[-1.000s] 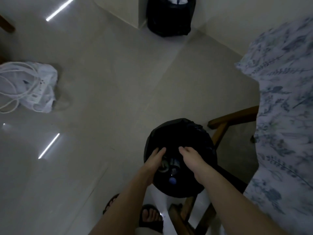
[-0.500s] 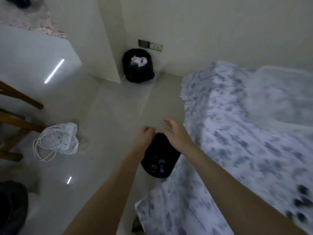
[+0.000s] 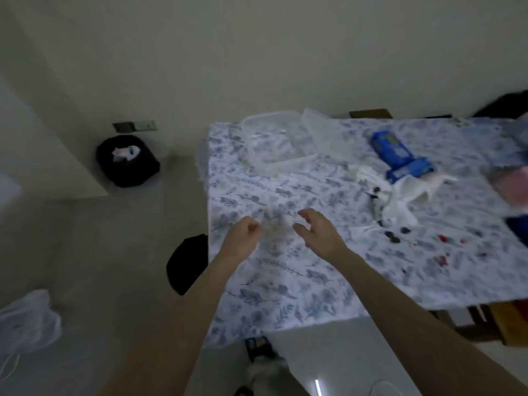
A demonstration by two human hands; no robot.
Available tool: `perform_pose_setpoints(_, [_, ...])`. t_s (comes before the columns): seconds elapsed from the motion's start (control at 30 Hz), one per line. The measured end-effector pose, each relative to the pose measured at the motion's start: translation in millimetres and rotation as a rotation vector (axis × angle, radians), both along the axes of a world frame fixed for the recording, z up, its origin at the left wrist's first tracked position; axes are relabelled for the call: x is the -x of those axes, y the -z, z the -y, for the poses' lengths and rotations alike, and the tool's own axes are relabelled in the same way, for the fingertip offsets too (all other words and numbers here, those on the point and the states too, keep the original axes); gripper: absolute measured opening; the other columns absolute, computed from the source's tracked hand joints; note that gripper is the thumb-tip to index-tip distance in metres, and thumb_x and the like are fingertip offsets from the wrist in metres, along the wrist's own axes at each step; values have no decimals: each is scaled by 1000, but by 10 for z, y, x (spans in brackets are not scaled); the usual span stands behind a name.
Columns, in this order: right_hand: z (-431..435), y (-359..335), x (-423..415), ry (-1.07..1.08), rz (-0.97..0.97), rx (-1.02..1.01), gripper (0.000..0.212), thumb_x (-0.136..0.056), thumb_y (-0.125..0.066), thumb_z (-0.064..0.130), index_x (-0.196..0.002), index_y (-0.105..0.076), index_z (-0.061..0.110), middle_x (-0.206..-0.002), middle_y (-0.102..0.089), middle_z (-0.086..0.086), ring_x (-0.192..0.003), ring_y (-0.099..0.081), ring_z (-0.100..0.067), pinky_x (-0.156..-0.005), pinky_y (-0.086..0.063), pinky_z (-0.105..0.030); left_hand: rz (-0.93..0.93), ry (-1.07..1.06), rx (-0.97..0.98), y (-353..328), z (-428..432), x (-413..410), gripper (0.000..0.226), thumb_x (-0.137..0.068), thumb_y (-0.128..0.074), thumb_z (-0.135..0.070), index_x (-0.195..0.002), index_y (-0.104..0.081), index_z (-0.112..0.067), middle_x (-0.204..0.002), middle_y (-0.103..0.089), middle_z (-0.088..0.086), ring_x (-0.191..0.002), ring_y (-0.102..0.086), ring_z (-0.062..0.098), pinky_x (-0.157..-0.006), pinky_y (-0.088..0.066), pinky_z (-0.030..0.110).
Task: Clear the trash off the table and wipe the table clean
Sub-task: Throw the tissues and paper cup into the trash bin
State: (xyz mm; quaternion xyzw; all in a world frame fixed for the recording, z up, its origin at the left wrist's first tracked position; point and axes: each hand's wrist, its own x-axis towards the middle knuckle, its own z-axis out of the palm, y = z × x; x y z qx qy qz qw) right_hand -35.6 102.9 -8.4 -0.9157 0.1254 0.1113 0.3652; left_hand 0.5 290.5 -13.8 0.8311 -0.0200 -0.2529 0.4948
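A table under a blue-and-white floral cloth fills the right half of the view. On it lie crumpled white tissues, a blue packet, a clear plastic container and small dark and red scraps. My left hand hovers over the table's near left part with its fingers curled closed and nothing in it. My right hand is beside it, fingers spread and empty. A black-lined trash bin stands on the floor at the table's left edge, partly hidden by the cloth.
A second black trash bin with white paper inside stands by the wall corner. A white plastic bag lies on the floor at lower left. Wooden chair parts show under the table's right side. Pink and dark items lie at the table's right edge.
The view swung up from the bin on the floor to the tabletop. Both hands rose from the bin's rim and now hover over the cloth.
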Motion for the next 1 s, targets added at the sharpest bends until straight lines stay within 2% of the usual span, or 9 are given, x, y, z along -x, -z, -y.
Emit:
perform_pose_setpoints(0.07, [339, -8, 282, 83, -12, 23, 48, -96, -48, 35, -137, -42, 12, -138, -48, -10, -118, -54, -25, -94, -46, -37, -20, 83, -6, 32, 321, 161, 19, -96, -48, -22, -102, -59, -7, -88, -55, 3, -75, -52, 18, -63, -41, 24])
perform_pose_setpoints(0.23, [1184, 40, 816, 219, -41, 29, 49, -96, -49, 37, -138, -41, 13, -142, -44, -8, -127, -46, -23, -99, -39, -33, 15, 266, -48, 121, 1118, 376, 19, -97, -47, -23, -105, -56, -9, -100, -57, 6, -77, -52, 13, -64, -41, 22])
perform_pose_setpoints(0.33, [1703, 77, 1012, 253, -28, 62, 49, -95, -50, 37, -138, -42, 14, -142, -45, -8, -124, -49, -24, -97, -41, -34, 67, 304, -89, 133, 1656, 392, 16, -96, -49, -21, -105, -55, -8, -95, -57, 4, -76, -54, 12, -61, -43, 19])
perform_pose_setpoints(0.4, [2066, 89, 1067, 266, -15, 75, 48, -95, -50, 35, -137, -42, 14, -140, -47, -8, -122, -49, -24, -96, -41, -34, 87, 326, -119, 158, 2016, 367, 14, -95, -51, -22, -103, -53, -11, -98, -57, 7, -75, -54, 13, -64, -46, 24])
perform_pose_setpoints(0.47, [2438, 107, 1051, 257, -12, 70, 47, -96, -50, 33, -137, -42, 13, -139, -47, -10, -123, -48, -25, -96, -40, -34, 95, 341, -171, 197, 2361, 319, 25, -94, -50, -27, -114, -52, -12, -115, -53, 9, -94, -56, 21, -74, -43, 29])
perform_pose_setpoints(0.53, [2797, 112, 986, 245, -23, 65, 46, -95, -51, 31, -136, -43, 11, -137, -47, -12, -122, -48, -26, -95, -40, -32, 119, 334, -223, 219, 2686, 283, 33, -94, -49, -30, -121, -49, -11, -125, -47, 8, -108, -53, 24, -81, -40, 29])
perform_pose_setpoints(0.73, [3642, 127, 717, 153, -34, 104, 47, -94, -53, 30, -135, -43, 9, -138, -46, -16, -122, -48, -29, -95, -40, -34, 177, 344, -369, 384, 3420, 215, 37, -91, -52, -27, -123, -47, -10, -127, -47, 14, -115, -47, 30, -93, -45, 40])
perform_pose_setpoints(0.87, [3990, 136, 446, 76, -12, 167, 47, -94, -53, 27, -135, -42, 8, -136, -45, -17, -120, -49, -30, -93, -41, -35, 289, 346, -527, 565, 3581, 151, 39, -89, -55, -25, -125, -47, -13, -129, -42, 11, -120, -42, 28, -97, -42, 38])
perform_pose_setpoints(1.0, [4142, 158, 93, 20, 44, 222, 49, -94, -54, 23, -137, -39, 6, -138, -43, -18, -118, -49, -33, -89, -43, -38, 348, 321, -561, 738, 3588, -29, 41, -87, -56, -22, -125, -46, -12, -128, -39, 9, -119, -42, 27, -96, -45, 39])
